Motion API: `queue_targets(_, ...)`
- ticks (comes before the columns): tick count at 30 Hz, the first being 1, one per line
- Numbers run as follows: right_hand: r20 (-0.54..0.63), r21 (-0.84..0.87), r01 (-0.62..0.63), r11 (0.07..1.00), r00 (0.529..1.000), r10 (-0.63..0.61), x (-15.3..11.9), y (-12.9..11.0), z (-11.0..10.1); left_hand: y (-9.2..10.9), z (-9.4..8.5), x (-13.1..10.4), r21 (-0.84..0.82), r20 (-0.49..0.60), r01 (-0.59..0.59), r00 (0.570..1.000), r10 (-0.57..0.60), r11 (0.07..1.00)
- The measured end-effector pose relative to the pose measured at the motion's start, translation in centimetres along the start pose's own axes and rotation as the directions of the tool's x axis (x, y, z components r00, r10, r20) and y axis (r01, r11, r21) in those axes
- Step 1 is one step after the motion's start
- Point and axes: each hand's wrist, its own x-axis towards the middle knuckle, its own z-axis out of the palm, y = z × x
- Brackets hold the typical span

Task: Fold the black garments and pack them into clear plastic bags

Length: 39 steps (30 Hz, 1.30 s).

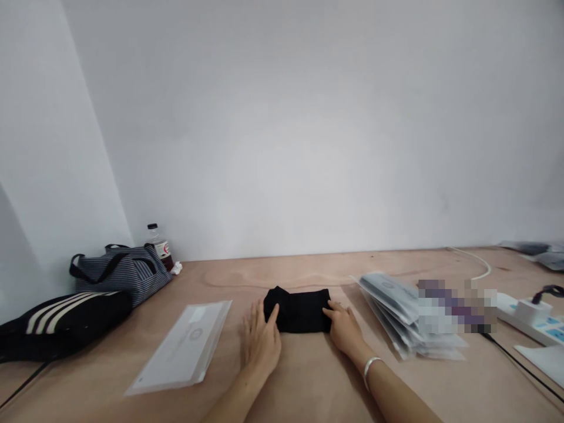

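A small black folded cloth item (304, 311) lies flat on the wooden table in front of me; its exact kind does not show. At its left end, my left hand (263, 341) rests with fingers apart, the thumb touching the cloth. My right hand (347, 330), with a silver bangle on the wrist, lies at the right end, its outstretched fingertips on the cloth's edge. Neither hand grips it. Left of my left hand lies a flat, frosted plastic bag (187, 346) with a printed round logo. Several similar bags (396, 311) form a fanned pile beyond my right hand.
At the left are a black bag with white stripes (66, 323), a striped handbag (127, 273) and a bottle (161, 247). A power strip (546, 332) with a plug and cables lies at the right. A blurred patch covers something on the bag pile. The wall (308, 147) borders the table's back.
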Motion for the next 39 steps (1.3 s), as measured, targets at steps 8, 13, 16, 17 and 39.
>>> queue_targets(8, 0.017, 0.014, 0.239, 0.971, 0.971, -0.239, 0.0, -3.0, 0.4, 1.9, 1.7, 0.7, -0.094, 0.126, -0.253, 0.956, 0.264, 0.963)
queue_targets(13, 0.151, -0.004, 0.209, 0.978, 0.967, -0.206, -0.2, -3.2, 1.1, 1.6, 2.5, 1.2, -0.166, 0.176, -0.13, 0.972, 0.159, 0.978)
queue_targets(16, 0.18, -0.025, 0.196, 0.98, 0.965, -0.188, -0.3, -2.9, 0.8, 0.9, 2.1, 1.7, -0.302, 0.089, -0.043, 0.993, 0.073, 0.952)
queue_targets(17, 0.19, -0.032, 0.194, 0.98, 0.964, -0.185, -0.3, -2.8, 0.6, 0.5, 1.9, 1.9, -0.34, 0.048, -0.013, 0.998, 0.031, 0.941)
queue_targets(39, 0.137, -0.107, 0.208, 0.972, 0.972, -0.192, 0.1, 0.1, -0.8, -3.9, -0.3, 2.2, 0.128, 0.049, 0.024, 0.998, -0.03, 0.991)
